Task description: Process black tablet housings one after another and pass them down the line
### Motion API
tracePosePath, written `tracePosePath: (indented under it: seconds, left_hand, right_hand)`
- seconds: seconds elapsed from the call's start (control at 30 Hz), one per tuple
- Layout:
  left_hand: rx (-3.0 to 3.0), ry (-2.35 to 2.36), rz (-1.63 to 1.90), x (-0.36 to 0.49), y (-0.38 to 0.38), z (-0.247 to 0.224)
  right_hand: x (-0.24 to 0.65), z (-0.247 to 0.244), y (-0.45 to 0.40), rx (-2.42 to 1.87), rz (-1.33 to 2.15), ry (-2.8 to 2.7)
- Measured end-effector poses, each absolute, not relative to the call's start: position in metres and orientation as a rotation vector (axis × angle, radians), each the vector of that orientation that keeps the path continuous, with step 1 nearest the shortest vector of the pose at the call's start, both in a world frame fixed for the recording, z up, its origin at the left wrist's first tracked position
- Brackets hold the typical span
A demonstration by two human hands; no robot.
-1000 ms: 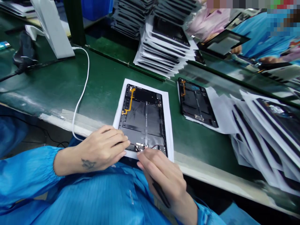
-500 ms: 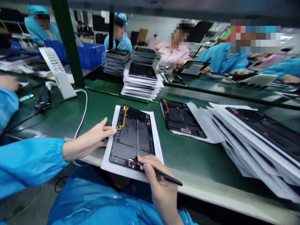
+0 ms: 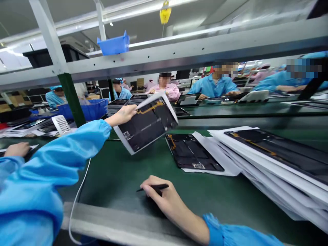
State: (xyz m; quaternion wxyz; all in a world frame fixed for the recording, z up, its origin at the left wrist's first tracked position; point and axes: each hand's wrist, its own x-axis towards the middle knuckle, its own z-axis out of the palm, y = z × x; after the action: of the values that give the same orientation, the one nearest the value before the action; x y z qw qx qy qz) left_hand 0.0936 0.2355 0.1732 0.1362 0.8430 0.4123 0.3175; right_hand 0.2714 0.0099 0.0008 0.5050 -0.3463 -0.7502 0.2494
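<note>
Left hand (image 3: 125,114): raised and reaching far, fingers closed on the left edge of an opened tablet (image 3: 147,124), gripping it together with its white paper sheet (image 3: 121,136).
Tablet: held up and tilted, well above the bench, its dark back facing the camera, with an orange ribbon cable (image 3: 150,107) across the top.
Right hand (image 3: 156,191): low and near, curled around a slim black pen (image 3: 153,187), well apart from the tablet; whether it touches the green mat (image 3: 115,177) is hard to tell.
Bench right: a second tablet (image 3: 192,152) lies flat on paper, beside a tall slanted stack of papered tablets (image 3: 271,153), cut off by the frame.
Far left: a co-worker's hand (image 3: 16,149) rests on paper.
</note>
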Motion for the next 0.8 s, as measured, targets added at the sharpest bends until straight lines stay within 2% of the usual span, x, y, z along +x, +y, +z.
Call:
tracePosePath:
  seconds: [0.2, 0.37, 0.53, 0.63, 0.8]
  left_hand:
    - [2.275, 1.499, 1.172, 0.128, 0.315, 0.174]
    - [2.248, 1.715, 1.248, 0.140, 0.334, 0.159]
    - [2.445, 1.812, 1.268, 0.142, 0.314, 0.154]
    - [2.724, 1.609, 1.175, 0.133, 0.274, 0.141]
    - [3.171, 0.898, 0.741, 0.094, 0.186, 0.082]
  right_hand:
    - [0.274, -0.016, 0.024, -0.874, 0.641, -1.760]
    - [0.275, -0.018, 0.022, -0.947, 0.742, -1.820]
    - [0.275, -0.011, 0.019, -0.864, 0.389, -2.000]
    - [0.302, 0.001, 0.026, -0.902, 0.228, -2.078]
    - [0.401, 0.005, 0.050, -1.344, 0.002, -2.048]
